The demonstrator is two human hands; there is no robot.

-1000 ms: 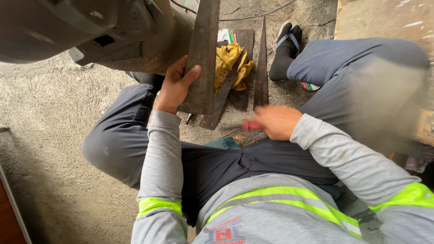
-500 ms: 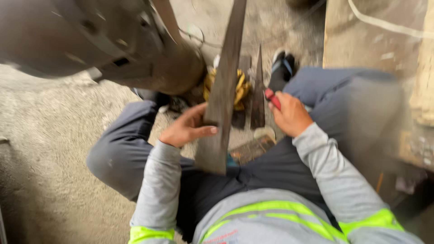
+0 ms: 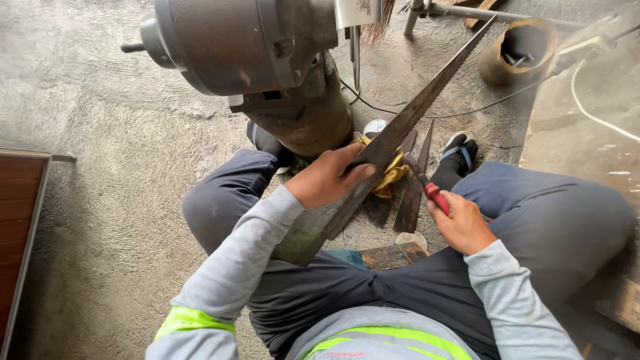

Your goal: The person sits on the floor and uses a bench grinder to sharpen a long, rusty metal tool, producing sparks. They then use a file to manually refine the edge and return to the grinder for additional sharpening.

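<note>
Metal pot [image 3: 527, 50] holds rods; left hand [image 3: 328, 179] grips saw blade [image 3: 393, 137].

A workshop: rough concrete floor [image 3: 113, 147], heavy grey motor machine [image 3: 253, 47], loose saw blades [image 3: 407, 193].

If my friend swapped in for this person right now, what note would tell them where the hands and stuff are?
Left hand grips the long tapered saw blade, slanted across the lap, toothed edge up.
Right hand holds a red-handled tool beside the blade, tip near it.
More blades and a yellow cloth lie on the floor by the grey machine.
Can't tell how much of the blade is worked.
</note>
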